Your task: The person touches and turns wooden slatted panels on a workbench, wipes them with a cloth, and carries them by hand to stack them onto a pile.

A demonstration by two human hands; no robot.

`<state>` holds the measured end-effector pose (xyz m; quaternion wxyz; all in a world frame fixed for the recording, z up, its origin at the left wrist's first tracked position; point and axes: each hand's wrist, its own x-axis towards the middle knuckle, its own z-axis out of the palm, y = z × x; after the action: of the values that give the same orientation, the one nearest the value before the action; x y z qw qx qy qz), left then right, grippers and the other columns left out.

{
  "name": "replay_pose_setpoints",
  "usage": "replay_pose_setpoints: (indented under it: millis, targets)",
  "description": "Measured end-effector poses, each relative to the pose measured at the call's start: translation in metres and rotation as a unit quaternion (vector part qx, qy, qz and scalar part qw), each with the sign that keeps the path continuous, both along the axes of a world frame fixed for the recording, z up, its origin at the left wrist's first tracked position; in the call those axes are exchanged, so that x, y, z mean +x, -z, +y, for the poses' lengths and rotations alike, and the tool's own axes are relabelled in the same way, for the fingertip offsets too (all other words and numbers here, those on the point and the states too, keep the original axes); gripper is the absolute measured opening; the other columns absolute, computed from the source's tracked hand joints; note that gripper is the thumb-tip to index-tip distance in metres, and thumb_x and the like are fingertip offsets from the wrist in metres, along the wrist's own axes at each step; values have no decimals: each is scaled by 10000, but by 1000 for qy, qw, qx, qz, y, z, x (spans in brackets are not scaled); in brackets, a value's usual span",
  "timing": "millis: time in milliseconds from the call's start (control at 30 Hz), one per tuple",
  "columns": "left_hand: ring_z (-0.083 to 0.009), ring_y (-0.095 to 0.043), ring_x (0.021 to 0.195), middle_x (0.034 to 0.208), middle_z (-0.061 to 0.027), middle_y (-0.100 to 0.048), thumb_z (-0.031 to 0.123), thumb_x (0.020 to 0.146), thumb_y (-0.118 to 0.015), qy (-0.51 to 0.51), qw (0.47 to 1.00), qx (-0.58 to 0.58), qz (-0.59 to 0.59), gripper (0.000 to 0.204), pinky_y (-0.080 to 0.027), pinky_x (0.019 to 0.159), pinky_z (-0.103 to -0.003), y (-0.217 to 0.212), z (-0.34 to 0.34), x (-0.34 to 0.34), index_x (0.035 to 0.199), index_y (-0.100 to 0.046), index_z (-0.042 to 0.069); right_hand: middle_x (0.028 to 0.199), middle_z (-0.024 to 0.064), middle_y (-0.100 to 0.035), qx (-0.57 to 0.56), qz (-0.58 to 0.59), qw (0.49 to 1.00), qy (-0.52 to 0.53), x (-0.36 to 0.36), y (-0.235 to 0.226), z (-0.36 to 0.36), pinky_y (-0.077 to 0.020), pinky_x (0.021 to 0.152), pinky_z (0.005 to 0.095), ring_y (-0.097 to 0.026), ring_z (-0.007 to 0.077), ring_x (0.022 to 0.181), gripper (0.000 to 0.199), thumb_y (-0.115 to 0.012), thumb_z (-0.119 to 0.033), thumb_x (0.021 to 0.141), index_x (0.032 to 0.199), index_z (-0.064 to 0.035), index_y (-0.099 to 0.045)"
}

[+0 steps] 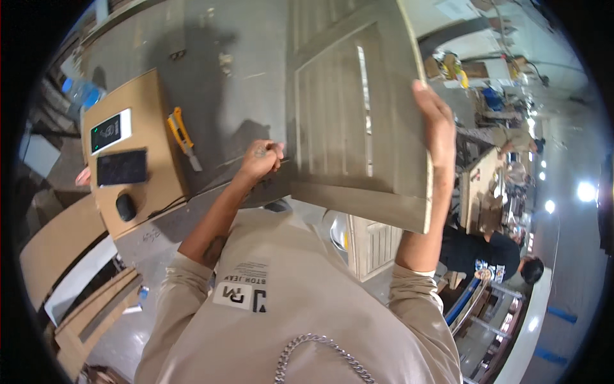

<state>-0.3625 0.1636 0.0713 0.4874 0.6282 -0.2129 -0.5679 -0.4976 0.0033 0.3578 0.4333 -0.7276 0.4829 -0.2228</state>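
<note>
Here, the right grip (438, 125) holds a panel (332, 109).

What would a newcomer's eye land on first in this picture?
The large door-like panel at upper centre, a bright broken line running down it and the right hand at its right edge. Next, the yellow utility knife left of centre, beside a cardboard box bearing a white-edged phone.

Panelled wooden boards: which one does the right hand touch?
The large grey-brown panelled wooden board, its edge against the right hand; the pale panelled wooden board appears smaller, untouched.
</note>
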Motion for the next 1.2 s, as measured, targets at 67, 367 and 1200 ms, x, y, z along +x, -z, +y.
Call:
replay_pose_setpoints:
  millis: [67,367,1200]
  targets:
    - [-122,-531,517,655,-51,-613,304,953,-500,-32,998,49,6,379,-462,533,-313,19,0,3,763,-629,2,1057,61,-629,71,-54,996,-4,5,-8,8,-403,862,224,-551,101,962,432,-583,-319,921,1169,35,-598]
    - [-71,-317,520,600,75,-371,607,919,-453,-131,936,80,317,487,-302,485,-266,66,-92,-18,864,-620,152,1044,97,-647,28,74,997,-13,11,-31,5,-398,915,284,-556,148,973,477,-617,-334,900,1177,53,-593]
    - [-155,-560,1043,1183,-116,-599,177,880,-674,-41,913,-399,72,512,-431,944,-300,-186,-54,-4,1292,-497,-69,1004,37,-634,-191,-246,929,201,-287,-14,112,-455,823,298,-584,151,903,489,-702,-396,834,1096,1,-589]
